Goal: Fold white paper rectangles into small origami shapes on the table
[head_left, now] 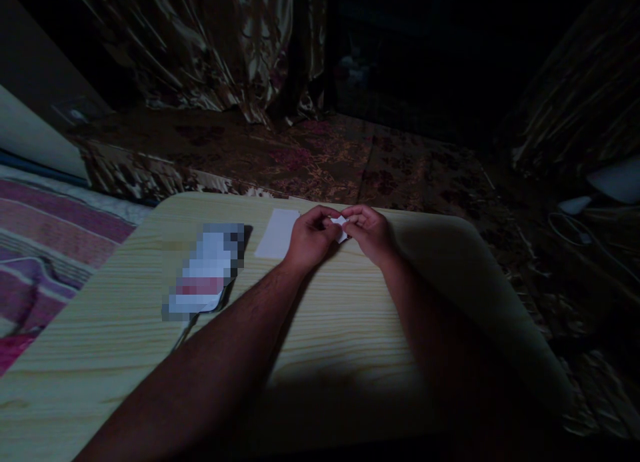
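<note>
Between my two hands is a small piece of white paper (341,228), pinched just above the table. My left hand (314,237) grips its left side with thumb and fingers. On the right side, my right hand (369,231) pinches it the same way, and the fingertips of both hands nearly meet. Parts of the paper are hidden behind the fingers, so its full shape does not show. A flat white sheet of paper (277,233) lies just left of my left hand, partly covered by it.
The pale wood-grain table (350,335) has rounded corners. A blurred-out phone-like device (207,269) lies at left, a cable running from it. Beyond the far edge is a patterned cloth-covered surface (310,152) under curtains (240,42). Striped bedding (40,242) lies left; a white cable (570,229) is right.
</note>
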Demonstrator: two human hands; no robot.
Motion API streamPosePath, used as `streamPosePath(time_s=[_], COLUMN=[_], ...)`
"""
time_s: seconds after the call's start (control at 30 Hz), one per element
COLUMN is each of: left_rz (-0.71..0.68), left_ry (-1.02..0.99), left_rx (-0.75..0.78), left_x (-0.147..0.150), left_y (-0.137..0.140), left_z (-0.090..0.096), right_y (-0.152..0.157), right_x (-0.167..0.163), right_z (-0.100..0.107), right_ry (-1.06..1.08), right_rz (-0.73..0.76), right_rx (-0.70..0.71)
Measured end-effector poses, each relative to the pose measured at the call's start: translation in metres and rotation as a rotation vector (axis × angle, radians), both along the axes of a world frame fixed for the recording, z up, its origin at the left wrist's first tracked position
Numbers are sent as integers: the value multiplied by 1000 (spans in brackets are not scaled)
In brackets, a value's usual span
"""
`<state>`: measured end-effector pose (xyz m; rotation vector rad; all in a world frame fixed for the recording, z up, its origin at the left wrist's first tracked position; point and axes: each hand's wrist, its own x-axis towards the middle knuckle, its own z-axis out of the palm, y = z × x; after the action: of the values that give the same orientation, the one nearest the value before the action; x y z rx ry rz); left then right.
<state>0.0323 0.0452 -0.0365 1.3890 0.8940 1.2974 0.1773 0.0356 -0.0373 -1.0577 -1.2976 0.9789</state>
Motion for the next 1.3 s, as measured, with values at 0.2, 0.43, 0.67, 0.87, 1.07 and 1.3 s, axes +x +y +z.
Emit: streamPosePath(time_s=[0.2, 0.43, 0.67, 0.87, 1.07, 1.3], left_rz=[-11, 22, -14, -49, -29, -8], left_ry=[23, 60, -2, -50, -64, -34], left_rx=[43, 27, 2, 8, 1, -31], left_x=[0, 0, 0, 0, -1, -2], left_y=[1, 2, 3, 5, 6, 4], left_z=[-3, -4, -5, -7, -6, -3], right_y=[0, 1, 0, 0, 2, 1], right_x=[-2, -1, -2, -1, 4, 6], right_z=[-2, -5, -2, -2, -4, -1], right_ry=[-39, -31, -83, -88, -70, -33], right_rz=[-41, -64, -20, -8, 35, 62], right_rx=[-6, 13, 34, 41, 68, 81])
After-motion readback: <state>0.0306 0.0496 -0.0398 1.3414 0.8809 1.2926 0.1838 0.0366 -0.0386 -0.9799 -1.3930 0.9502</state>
